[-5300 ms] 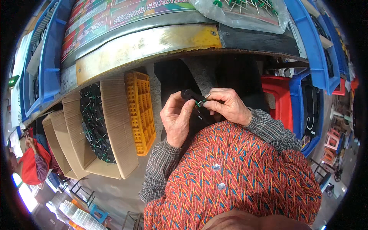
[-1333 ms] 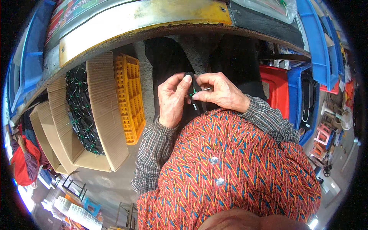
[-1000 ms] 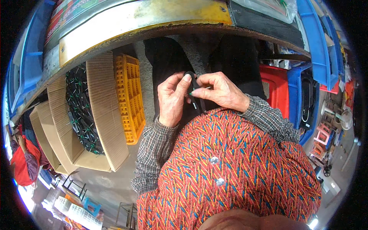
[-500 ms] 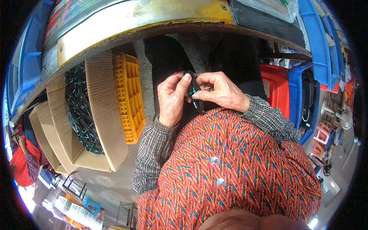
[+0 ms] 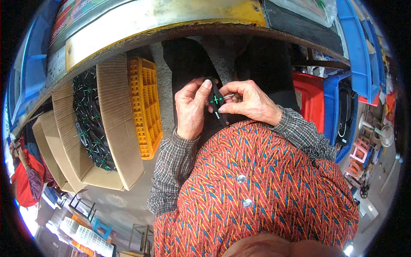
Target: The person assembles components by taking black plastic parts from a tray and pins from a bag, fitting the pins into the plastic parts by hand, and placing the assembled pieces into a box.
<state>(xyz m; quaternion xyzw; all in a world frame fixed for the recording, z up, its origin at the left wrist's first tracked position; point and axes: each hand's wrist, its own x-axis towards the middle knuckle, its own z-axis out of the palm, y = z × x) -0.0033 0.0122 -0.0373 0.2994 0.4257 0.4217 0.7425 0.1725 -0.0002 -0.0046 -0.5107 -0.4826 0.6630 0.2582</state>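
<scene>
on my feed, left fingers (image 5: 206, 84) pinch a flat black strap-like piece (image 5: 218, 93) over the black-clothed lap (image 5: 190, 58); right fingers (image 5: 236, 87) grip its right edge, a thin silvery pin (image 5: 229, 96) showing between them. seemingly a fitting step; next calls for steadying it.

Hard light bleaches the metal strip (image 5: 141, 28) along the front edge of the desk (image 5: 291, 25), worst toward its left corner. Beneath that edge, shade turns my trousers (image 5: 188, 60) nearly black, and the dark piece (image 5: 217, 93) in my fingers (image 5: 204, 91) almost melts into them; its green cross (image 5: 216, 100) stands out. My fingers look well lit and fairly sharp. White glare burns far at lower left, fringed blue. The wide lens arches the desk's edge, and outlying things soften toward the black rim.
</scene>
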